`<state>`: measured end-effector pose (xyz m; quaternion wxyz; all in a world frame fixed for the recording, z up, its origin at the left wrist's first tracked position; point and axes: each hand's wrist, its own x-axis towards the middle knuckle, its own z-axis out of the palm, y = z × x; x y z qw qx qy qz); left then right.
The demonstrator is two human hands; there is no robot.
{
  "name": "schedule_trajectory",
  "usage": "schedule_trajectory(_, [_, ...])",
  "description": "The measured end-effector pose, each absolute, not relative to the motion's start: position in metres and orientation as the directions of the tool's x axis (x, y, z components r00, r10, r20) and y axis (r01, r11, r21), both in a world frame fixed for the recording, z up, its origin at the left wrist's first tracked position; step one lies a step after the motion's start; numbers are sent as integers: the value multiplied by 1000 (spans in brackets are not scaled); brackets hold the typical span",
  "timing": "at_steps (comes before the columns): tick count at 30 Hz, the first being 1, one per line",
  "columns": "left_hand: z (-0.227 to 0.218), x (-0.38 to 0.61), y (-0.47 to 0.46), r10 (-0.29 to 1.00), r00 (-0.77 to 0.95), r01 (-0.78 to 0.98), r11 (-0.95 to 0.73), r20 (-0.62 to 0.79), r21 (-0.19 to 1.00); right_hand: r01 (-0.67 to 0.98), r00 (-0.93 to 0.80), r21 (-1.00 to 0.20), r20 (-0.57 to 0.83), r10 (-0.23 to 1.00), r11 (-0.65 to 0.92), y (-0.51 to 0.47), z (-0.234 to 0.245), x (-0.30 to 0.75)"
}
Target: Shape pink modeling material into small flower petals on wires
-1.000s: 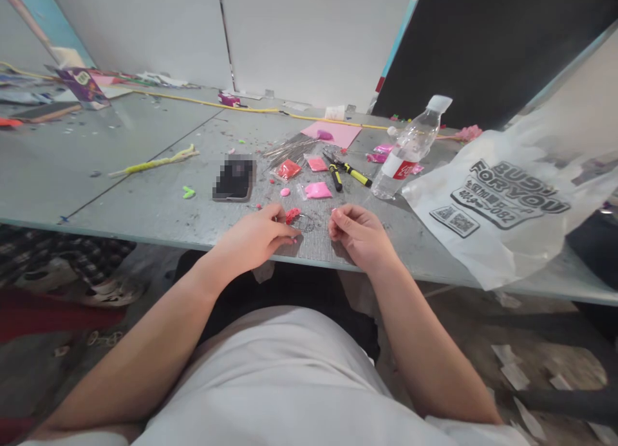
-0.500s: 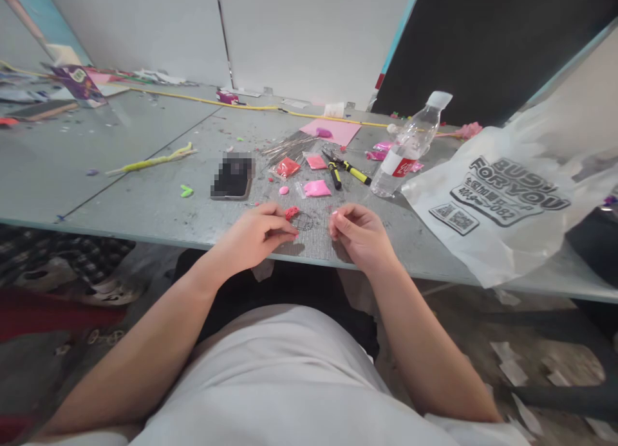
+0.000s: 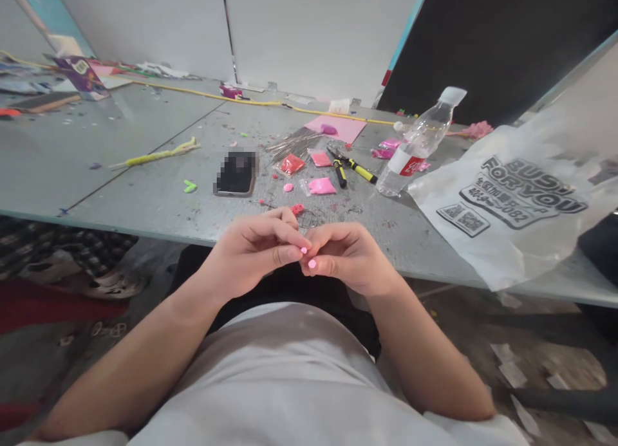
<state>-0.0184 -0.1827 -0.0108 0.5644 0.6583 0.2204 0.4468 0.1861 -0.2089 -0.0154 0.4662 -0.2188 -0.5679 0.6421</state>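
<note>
My left hand (image 3: 255,253) pinches a small pink bit of clay (image 3: 304,250) between thumb and fingertip. Right beside it, my right hand (image 3: 355,256) has its fingers curled, with a second pink bit of clay (image 3: 312,264) at the tip of the thumb. The fingertips of both hands meet just over the table's near edge. A red lump (image 3: 297,209) with thin dark wire lies just beyond them, partly hidden by my hands. Past that are a flattened pink piece (image 3: 288,187) and a pink clay packet (image 3: 322,186).
A phone (image 3: 236,173) lies left of the packets; yellow-black pliers (image 3: 355,168) lie to their right. Thin metal wires (image 3: 294,145) are behind. A water bottle (image 3: 410,150) and a white plastic bag (image 3: 502,201) stand at right. A yellow-green twisted strip (image 3: 161,154) lies at left.
My hands were apart over the table; they have come together and nearer to my body. My left hand has moved away from the red lump and wire, which stay on the table.
</note>
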Motion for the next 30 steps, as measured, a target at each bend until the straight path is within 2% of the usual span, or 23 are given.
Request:
schedule_trajectory(8, [6, -25, -199, 754, 522, -203, -343, 398, 917, -359, -504, -928, 282, 816, 98, -218, -6, 190])
schedule_trajectory(21, [12, -28, -205, 699, 584, -247, -330, 412, 911, -318, -561, -948, 182, 808, -7, -227, 6, 187])
schedule_trajectory(30, [11, -32, -204, 674, 599, -236, -367, 432, 900, -334, -582, -942, 180, 793, -31, -228, 6, 190])
